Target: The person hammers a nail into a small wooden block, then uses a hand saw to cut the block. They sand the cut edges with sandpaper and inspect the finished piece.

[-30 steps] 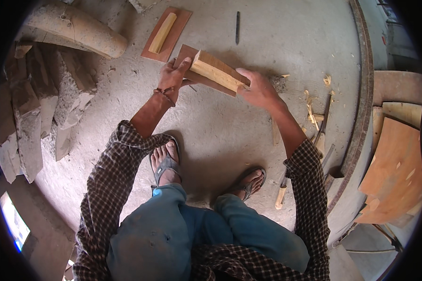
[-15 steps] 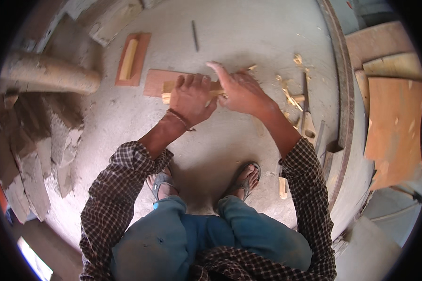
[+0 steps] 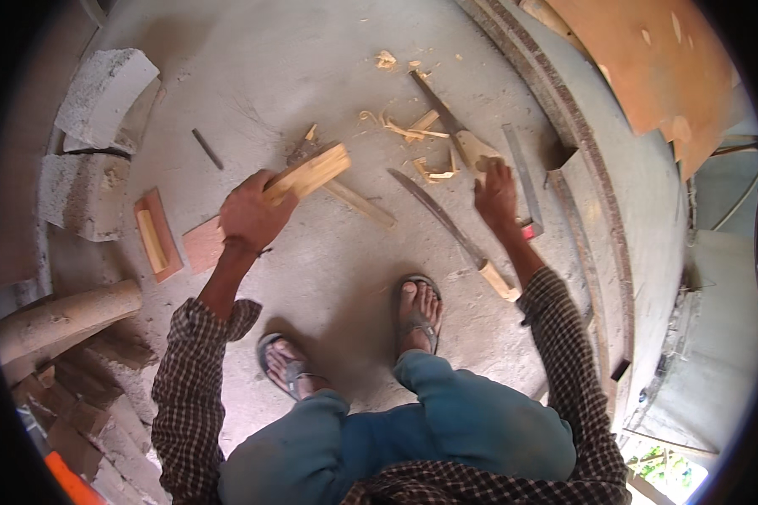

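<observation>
In my left hand [image 3: 257,212] is a short pale wooden block [image 3: 316,171], raised off the floor and tilted up to the right, with the fingers wrapped round its near end. My right hand [image 3: 497,198] is at the end of the wooden handle of a hand saw [image 3: 472,147], its fingers curled against the handle. That saw lies on the floor, blade pointing away. Between my hands lies a second saw [image 3: 442,217] with a dark, narrow blade and pale handle. A reddish flat board [image 3: 202,244] is partly hidden by my left hand.
Wood shavings [image 3: 434,168] and a thin wooden strip [image 3: 358,204] lie ahead. A metal square [image 3: 522,181] is right of my hand. At left are a board with a wooden grip [image 3: 153,236], a dark rod [image 3: 206,149], concrete blocks [image 3: 101,101] and a log [image 3: 67,318].
My hands have parted. The left one now lifts the wooden block away from the flat board; the right has let go and moved right to the saw handle. The view has turned right.
</observation>
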